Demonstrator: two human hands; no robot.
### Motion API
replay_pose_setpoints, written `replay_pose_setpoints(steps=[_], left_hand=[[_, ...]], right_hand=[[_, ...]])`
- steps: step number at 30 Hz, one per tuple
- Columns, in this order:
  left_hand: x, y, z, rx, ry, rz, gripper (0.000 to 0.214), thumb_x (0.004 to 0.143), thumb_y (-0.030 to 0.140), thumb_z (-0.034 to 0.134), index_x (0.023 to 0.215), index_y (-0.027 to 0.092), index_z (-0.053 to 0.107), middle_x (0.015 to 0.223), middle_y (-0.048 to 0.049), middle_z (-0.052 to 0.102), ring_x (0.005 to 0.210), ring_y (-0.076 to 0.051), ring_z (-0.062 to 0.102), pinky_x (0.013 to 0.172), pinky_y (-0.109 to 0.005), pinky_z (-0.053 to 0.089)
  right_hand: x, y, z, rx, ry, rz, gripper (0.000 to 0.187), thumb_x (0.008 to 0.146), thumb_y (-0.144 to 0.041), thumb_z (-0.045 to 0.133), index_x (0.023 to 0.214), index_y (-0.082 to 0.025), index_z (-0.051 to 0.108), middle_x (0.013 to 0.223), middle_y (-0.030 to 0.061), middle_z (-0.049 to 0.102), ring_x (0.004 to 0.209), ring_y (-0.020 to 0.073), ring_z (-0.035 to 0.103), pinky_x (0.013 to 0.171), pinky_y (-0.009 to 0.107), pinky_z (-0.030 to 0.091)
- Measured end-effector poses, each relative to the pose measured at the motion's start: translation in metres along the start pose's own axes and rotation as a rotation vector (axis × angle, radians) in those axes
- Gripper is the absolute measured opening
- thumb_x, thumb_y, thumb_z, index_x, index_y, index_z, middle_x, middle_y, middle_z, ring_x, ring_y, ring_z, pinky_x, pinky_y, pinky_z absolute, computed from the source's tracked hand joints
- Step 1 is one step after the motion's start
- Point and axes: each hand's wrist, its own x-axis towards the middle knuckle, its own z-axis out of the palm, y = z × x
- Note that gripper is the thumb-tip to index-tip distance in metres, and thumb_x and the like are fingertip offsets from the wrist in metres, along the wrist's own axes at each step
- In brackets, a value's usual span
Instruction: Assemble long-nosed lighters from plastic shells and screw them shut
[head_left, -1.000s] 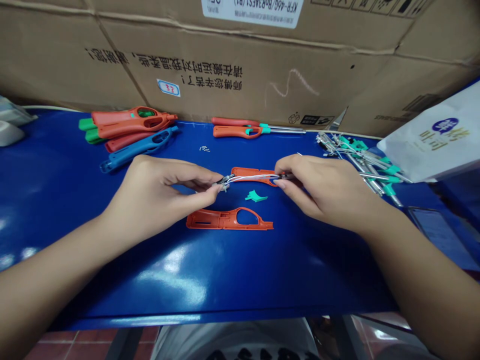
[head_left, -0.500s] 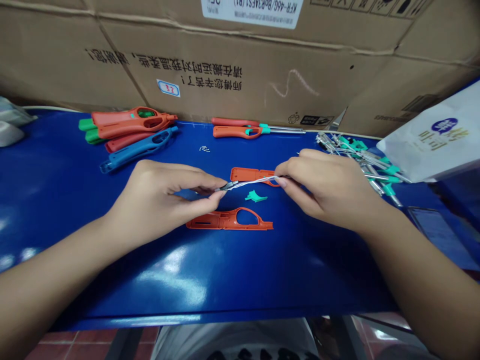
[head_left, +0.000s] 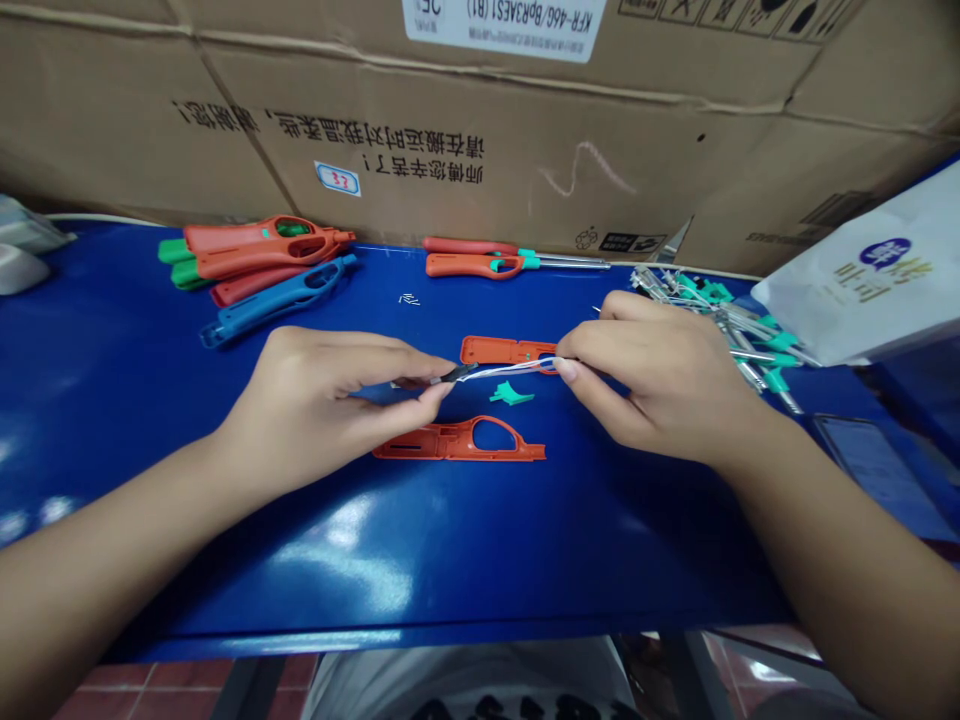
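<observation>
Between finger and thumb, my left hand (head_left: 345,410) pinches a small black part (head_left: 460,373). White wires (head_left: 510,369) run from it to my right hand (head_left: 652,375), whose thumb and forefinger close on their other end; what else lies within that hand is hidden. Below the wires lies a small green trigger piece (head_left: 511,394) on the blue table. An orange lighter shell half (head_left: 499,350) rests behind the wires, partly covered by my right fingers. Nearer to me is a second orange shell half (head_left: 450,441) with an oval opening, its left end close under my left hand.
Orange, red, green and blue lighter shells (head_left: 262,255) are piled at the back left. Two lighters with metal tubes (head_left: 480,262) lie by the cardboard box (head_left: 465,110). Small pins (head_left: 409,299), a heap of tubes and green parts (head_left: 772,350), a white bag (head_left: 862,265) and a phone (head_left: 885,475) surround the hands.
The white wires now show as separate, slightly spread strands, and the black part has turned a little. My right hand has dipped slightly; both hands keep their hold.
</observation>
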Motion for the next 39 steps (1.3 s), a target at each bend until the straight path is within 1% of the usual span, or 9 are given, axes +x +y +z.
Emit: replay_pose_setpoints(steps=[3,8,13,18,23,26,32,35,39], left_hand=[[0.000,0.000,0.001,0.001,0.002,0.006,0.014,0.095,0.030,0.065,0.096,0.022,0.076,0.091,-0.0015,0.081,0.074,-0.016,0.075,0.064,-0.024,0.057],[0.000,-0.001,0.002,0.014,0.029,0.047,0.011,0.094,0.028,0.067,0.097,0.022,0.075,0.090,-0.0010,0.081,0.073,-0.015,0.075,0.062,-0.023,0.057],[0.001,-0.004,0.003,0.054,0.055,0.183,0.007,0.090,0.021,0.071,0.096,0.020,0.076,0.089,-0.0018,0.081,0.072,-0.013,0.076,0.066,-0.019,0.058],[0.002,-0.008,0.001,0.012,-0.029,0.185,0.009,0.091,0.019,0.070,0.098,0.021,0.075,0.093,-0.0025,0.081,0.078,-0.014,0.077,0.074,-0.017,0.058],[0.003,-0.010,-0.002,-0.050,-0.131,0.174,0.009,0.092,0.019,0.069,0.098,0.018,0.076,0.091,-0.0036,0.081,0.077,-0.013,0.076,0.075,-0.016,0.056],[0.004,-0.008,-0.004,-0.099,-0.187,0.126,0.011,0.092,0.019,0.068,0.099,0.018,0.077,0.091,-0.0031,0.081,0.077,-0.012,0.076,0.074,-0.015,0.054],[0.007,-0.006,-0.005,-0.175,-0.328,0.027,0.013,0.092,0.019,0.067,0.098,0.018,0.079,0.089,-0.0018,0.081,0.073,-0.011,0.074,0.066,-0.014,0.051],[0.007,-0.008,-0.003,-0.190,-0.358,0.008,0.014,0.093,0.020,0.066,0.098,0.018,0.079,0.089,-0.0025,0.081,0.073,-0.011,0.075,0.066,-0.014,0.051],[0.007,-0.010,-0.002,-0.193,-0.372,0.004,0.015,0.094,0.024,0.066,0.099,0.020,0.079,0.090,-0.0024,0.081,0.072,-0.012,0.075,0.065,-0.015,0.051]], right_hand=[[0.000,0.000,-0.002,0.020,-0.012,-0.027,0.032,0.102,-0.029,0.041,0.078,-0.021,0.059,0.069,0.0029,0.056,0.073,0.0204,0.042,0.063,0.035,0.028],[0.001,0.001,-0.001,0.086,-0.056,-0.033,0.027,0.100,-0.028,0.040,0.084,-0.019,0.060,0.078,0.0055,0.059,0.077,0.0218,0.041,0.069,0.037,0.032],[0.001,0.003,0.002,0.224,-0.103,-0.013,0.029,0.102,-0.029,0.040,0.086,-0.017,0.061,0.080,0.0067,0.059,0.079,0.0220,0.044,0.074,0.038,0.037],[0.000,0.000,0.003,0.499,-0.107,0.007,0.024,0.104,-0.027,0.048,0.097,-0.018,0.068,0.092,0.0055,0.068,0.088,0.0200,0.052,0.083,0.035,0.041],[-0.012,-0.005,0.009,0.650,-0.150,0.072,0.021,0.103,-0.026,0.052,0.111,-0.020,0.071,0.103,0.0055,0.070,0.097,0.0195,0.056,0.091,0.035,0.043],[-0.023,-0.008,0.015,0.689,-0.182,0.119,0.024,0.103,-0.027,0.052,0.117,-0.022,0.071,0.097,0.0056,0.068,0.098,0.0201,0.056,0.094,0.037,0.043],[-0.031,-0.012,0.024,0.757,-0.239,0.153,0.031,0.105,-0.026,0.047,0.126,-0.025,0.069,0.086,0.0037,0.059,0.092,0.0192,0.053,0.083,0.035,0.046],[-0.033,-0.012,0.025,0.744,-0.299,0.139,0.035,0.106,-0.025,0.043,0.133,-0.024,0.065,0.093,0.0048,0.060,0.097,0.0194,0.053,0.087,0.035,0.047],[-0.035,-0.009,0.025,0.730,-0.327,0.098,0.039,0.104,-0.018,0.040,0.136,-0.024,0.061,0.109,0.0075,0.063,0.105,0.0194,0.055,0.092,0.036,0.047]])
